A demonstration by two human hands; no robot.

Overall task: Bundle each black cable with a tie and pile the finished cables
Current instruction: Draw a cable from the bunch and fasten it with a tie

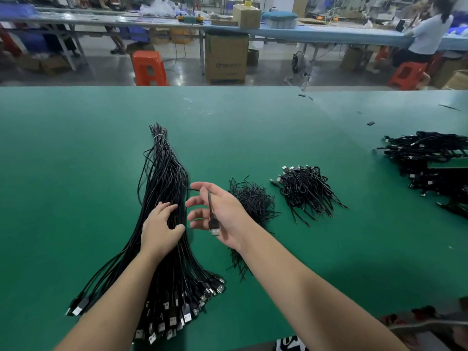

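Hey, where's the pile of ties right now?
In the head view, the ties lie mid-table on the green mat, just beyond the right hand, between the long cable bundle and the finished pile.

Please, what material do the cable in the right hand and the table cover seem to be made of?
Cable: probably matte black plastic or rubber sheath; its plug has a shiny, apparently metal tip. Table cover: looks like a smooth green rubber or vinyl mat with soft sheen, though the exact material is unclear.
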